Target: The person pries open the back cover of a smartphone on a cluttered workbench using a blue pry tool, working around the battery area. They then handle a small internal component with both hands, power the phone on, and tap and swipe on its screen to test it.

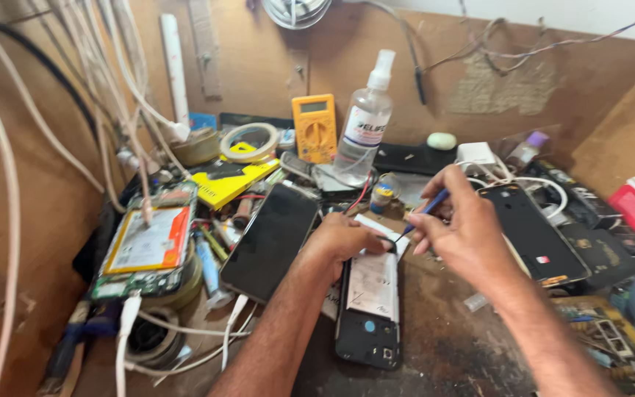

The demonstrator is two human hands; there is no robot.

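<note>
Both hands work over the opened phone [368,309] lying mid-tabletop [464,353] — left hand [343,239] pressed on its top edge, right hand [464,231] pinching a blue tool [424,209]; prying looks underway, calling for steady, gentle leverage.

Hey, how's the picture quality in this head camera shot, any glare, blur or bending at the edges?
Head view: warm, even light with soft shadows; the centre is sharp around the opened phone, the left hand and the right hand holding a blue tool; faint sheen on the black screen panel; the white cables at the left edge bow from wide-angle distortion; the bottom-right corner is slightly soft.
</note>
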